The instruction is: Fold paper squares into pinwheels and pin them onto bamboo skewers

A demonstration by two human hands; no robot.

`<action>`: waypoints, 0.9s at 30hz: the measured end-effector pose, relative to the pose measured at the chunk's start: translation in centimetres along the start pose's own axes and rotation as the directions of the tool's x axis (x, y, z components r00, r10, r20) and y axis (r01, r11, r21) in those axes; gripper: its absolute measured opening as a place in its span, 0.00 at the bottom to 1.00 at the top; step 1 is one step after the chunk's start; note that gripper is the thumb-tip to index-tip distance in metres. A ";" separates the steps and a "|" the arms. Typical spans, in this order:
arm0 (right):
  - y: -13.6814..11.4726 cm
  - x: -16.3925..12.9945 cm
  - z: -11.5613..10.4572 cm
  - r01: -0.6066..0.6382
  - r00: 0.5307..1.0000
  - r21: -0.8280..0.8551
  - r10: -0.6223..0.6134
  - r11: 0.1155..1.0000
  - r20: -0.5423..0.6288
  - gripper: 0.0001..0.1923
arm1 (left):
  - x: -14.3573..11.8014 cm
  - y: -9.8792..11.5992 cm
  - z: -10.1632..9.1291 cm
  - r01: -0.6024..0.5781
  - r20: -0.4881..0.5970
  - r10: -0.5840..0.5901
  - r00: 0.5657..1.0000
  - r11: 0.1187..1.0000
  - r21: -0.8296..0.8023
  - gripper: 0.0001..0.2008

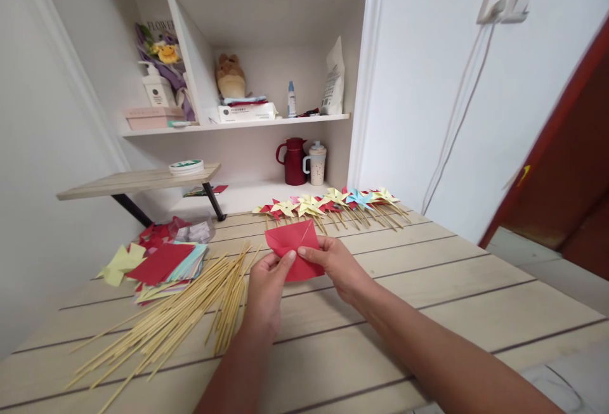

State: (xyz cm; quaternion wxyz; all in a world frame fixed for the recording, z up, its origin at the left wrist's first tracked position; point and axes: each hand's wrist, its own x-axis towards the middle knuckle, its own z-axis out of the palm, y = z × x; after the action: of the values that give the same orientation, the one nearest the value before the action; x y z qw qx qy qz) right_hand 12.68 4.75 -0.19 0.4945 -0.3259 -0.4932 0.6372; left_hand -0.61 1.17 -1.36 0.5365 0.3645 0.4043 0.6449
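Observation:
A square sheet of red paper (304, 267) with diagonal lines on it is held up over the table between both hands. My left hand (267, 284) pinches its left side, thumb on the front face. From the right, my right hand (335, 263) grips the opposite side, its thumb close to the left one near the middle of the sheet. The fingers behind the paper are hidden. Left of my hands lies a spread of thin wooden sticks (190, 312). Beyond the paper, several paper pinwheels (311, 205) on sticks lie in a row.
A stack of coloured paper (162, 263) lies at the left, beside a clear container (202, 231). A small raised shelf (133, 181) stands behind it. Against the wall, a shelving unit (266, 123) holds a red jug (295, 161) and a tumbler (316, 165).

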 end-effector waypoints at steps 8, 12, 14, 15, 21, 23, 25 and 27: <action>-0.2 0.3 -0.6 0.095 0.995 -0.090 -0.091 0.991 0.052 0.17 | 0.4 0.2 -0.7 0.015 -0.108 -0.018 0.994 1.000 -0.026 0.21; -1.2 0.3 -1.7 0.225 0.974 -0.169 -0.221 0.960 0.046 0.18 | 0.3 0.8 -1.1 0.081 -0.159 -0.086 0.984 0.996 -0.040 0.18; -1.7 0.1 -2.1 0.246 0.969 -0.193 -0.238 0.950 0.065 0.19 | 0.3 1.2 -1.1 0.096 -0.183 -0.101 0.978 0.995 -0.040 0.15; -1.9 0.0 -2.3 0.249 0.968 -0.192 -0.234 0.949 0.096 0.19 | 0.2 1.3 -1.1 0.098 -0.192 -0.104 0.976 0.994 -0.039 0.14; -1.6 -0.2 -2.4 0.161 0.945 -0.176 -0.100 0.971 0.312 0.22 | 0.1 1.7 -1.0 0.112 -0.201 -0.120 0.972 0.992 -0.052 0.11; -1.3 -0.1 -2.4 0.179 0.939 -0.246 -0.091 0.953 0.332 0.19 | 0.2 1.6 -1.1 0.126 -0.184 -0.136 0.973 0.990 -0.067 0.11; -1.0 0.0 -2.4 0.221 0.933 -0.312 -0.107 0.924 0.343 0.14 | 0.2 1.4 -1.3 0.146 -0.165 -0.158 0.973 0.986 -0.085 0.11; -0.9 0.1 -2.5 0.264 0.923 -0.341 -0.134 0.902 0.361 0.10 | 0.4 1.3 -1.5 0.162 -0.151 -0.176 0.973 0.982 -0.099 0.12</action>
State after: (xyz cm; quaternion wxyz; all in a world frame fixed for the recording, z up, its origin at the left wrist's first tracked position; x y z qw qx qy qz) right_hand 15.16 5.65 -0.08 0.3952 -0.2524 -0.7147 0.5189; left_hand -2.51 1.21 -0.77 0.5708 0.2525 0.4472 0.6407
